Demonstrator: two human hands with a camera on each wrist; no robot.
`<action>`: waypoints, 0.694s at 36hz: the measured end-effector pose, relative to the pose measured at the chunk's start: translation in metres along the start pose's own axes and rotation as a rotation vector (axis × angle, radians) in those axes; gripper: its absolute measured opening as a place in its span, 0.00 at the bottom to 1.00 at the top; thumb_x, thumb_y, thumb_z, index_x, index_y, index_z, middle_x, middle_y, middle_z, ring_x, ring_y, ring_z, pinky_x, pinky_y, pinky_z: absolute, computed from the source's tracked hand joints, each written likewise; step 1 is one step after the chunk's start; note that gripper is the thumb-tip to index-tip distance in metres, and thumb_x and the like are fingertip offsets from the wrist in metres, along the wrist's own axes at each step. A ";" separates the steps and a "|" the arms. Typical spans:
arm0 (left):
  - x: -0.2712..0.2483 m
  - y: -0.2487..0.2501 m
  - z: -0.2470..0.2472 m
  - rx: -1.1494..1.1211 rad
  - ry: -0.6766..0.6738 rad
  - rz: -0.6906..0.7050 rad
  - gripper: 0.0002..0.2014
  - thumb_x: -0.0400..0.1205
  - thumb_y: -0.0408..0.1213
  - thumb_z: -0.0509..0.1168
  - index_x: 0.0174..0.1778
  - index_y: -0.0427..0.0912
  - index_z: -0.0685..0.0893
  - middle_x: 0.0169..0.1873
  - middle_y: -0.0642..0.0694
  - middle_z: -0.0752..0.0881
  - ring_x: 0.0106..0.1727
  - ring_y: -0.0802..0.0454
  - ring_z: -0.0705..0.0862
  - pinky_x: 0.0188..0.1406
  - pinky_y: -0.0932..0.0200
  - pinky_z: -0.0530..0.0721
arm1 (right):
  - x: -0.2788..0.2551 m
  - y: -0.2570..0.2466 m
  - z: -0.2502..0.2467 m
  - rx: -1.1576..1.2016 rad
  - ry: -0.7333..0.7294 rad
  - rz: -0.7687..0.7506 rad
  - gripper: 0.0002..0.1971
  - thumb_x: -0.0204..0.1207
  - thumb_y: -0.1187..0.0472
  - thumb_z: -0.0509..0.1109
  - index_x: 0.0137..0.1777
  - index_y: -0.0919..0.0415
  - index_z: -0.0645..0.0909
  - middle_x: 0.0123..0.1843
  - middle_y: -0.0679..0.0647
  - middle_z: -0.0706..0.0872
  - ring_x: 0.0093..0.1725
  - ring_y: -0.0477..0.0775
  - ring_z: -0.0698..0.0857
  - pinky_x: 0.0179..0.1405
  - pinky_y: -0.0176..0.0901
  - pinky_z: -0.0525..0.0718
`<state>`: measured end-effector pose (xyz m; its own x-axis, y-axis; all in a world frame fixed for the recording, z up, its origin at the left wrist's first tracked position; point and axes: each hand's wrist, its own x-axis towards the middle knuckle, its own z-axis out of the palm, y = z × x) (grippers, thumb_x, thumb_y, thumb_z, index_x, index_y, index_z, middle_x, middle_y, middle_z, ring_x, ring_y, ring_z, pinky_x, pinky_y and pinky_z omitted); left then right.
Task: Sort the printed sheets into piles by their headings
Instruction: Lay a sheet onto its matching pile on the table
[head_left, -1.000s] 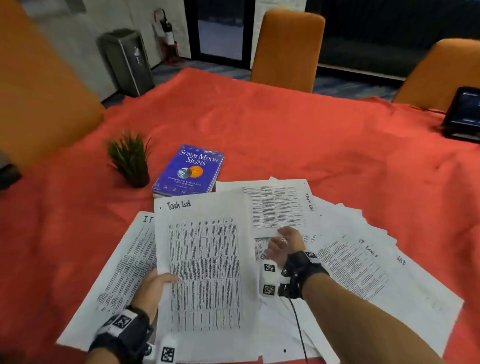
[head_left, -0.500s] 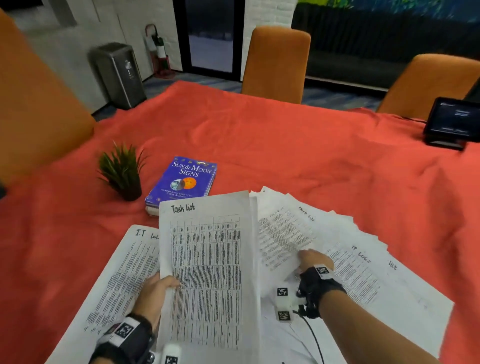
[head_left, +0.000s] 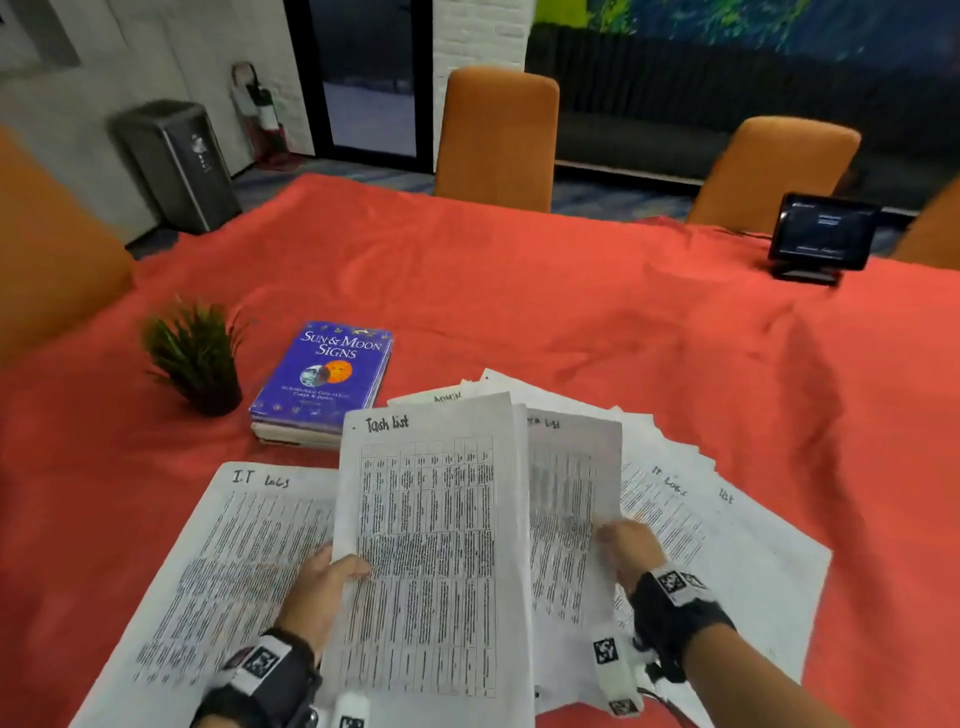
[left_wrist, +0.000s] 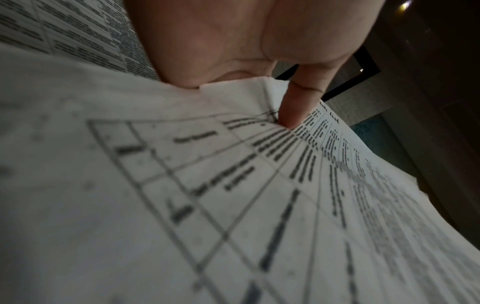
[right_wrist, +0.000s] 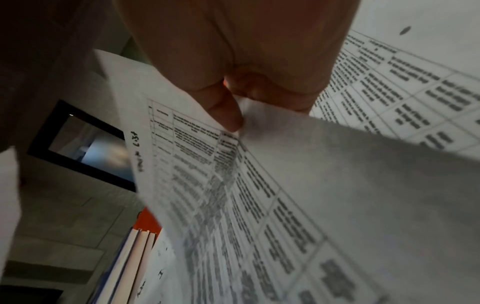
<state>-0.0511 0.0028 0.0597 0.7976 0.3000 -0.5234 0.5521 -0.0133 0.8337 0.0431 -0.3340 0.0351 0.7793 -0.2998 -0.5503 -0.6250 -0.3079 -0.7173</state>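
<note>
My left hand (head_left: 332, 577) pinches the left edge of a raised sheet headed "Task list" (head_left: 431, 545); the left wrist view shows its thumb (left_wrist: 293, 111) pressing the printed table (left_wrist: 233, 185). My right hand (head_left: 621, 545) pinches the right edge of a second "Task list" sheet (head_left: 566, 509), lifted just right of the first; thumb and finger (right_wrist: 226, 111) clamp the paper (right_wrist: 259, 185). An "I.T Logs" sheet (head_left: 228, 551) lies flat at the left. A fanned heap of sheets (head_left: 691, 509) lies at the right, with one headed "Admin" (head_left: 447, 397) showing behind.
A blue book "Sun & Moon Signs" (head_left: 327, 374) and a small potted plant (head_left: 195, 353) sit beyond the sheets on the red tablecloth (head_left: 519, 291). A small screen on a stand (head_left: 821, 234) is at the far right. Orange chairs (head_left: 496, 140) ring the table.
My right hand took a second "Task list" sheet from the fanned heap and lifted it beside the sheet in my left hand. The left hand kept its hold.
</note>
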 end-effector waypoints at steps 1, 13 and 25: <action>-0.001 0.000 0.001 0.007 -0.006 0.013 0.06 0.77 0.33 0.66 0.44 0.33 0.82 0.43 0.39 0.83 0.51 0.42 0.81 0.66 0.44 0.73 | -0.004 0.002 -0.001 0.062 0.000 0.037 0.08 0.73 0.72 0.63 0.35 0.66 0.79 0.35 0.59 0.82 0.42 0.61 0.83 0.50 0.57 0.84; -0.018 0.006 0.021 -0.006 -0.057 -0.012 0.22 0.64 0.46 0.67 0.49 0.36 0.85 0.57 0.42 0.85 0.63 0.42 0.79 0.69 0.46 0.69 | -0.078 -0.027 0.012 0.249 -0.369 -0.122 0.16 0.75 0.78 0.59 0.45 0.67 0.88 0.47 0.68 0.91 0.45 0.65 0.89 0.54 0.64 0.88; -0.026 0.018 0.027 -0.048 -0.015 0.182 0.16 0.78 0.26 0.65 0.58 0.47 0.84 0.52 0.50 0.89 0.58 0.48 0.85 0.68 0.44 0.77 | -0.106 -0.031 0.020 0.327 -0.376 -0.249 0.24 0.84 0.38 0.52 0.58 0.46 0.88 0.57 0.51 0.91 0.58 0.51 0.90 0.61 0.55 0.84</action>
<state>-0.0550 -0.0311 0.0837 0.8871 0.2824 -0.3652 0.3861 -0.0204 0.9222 -0.0190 -0.2746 0.1075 0.9018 0.1074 -0.4186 -0.4196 -0.0142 -0.9076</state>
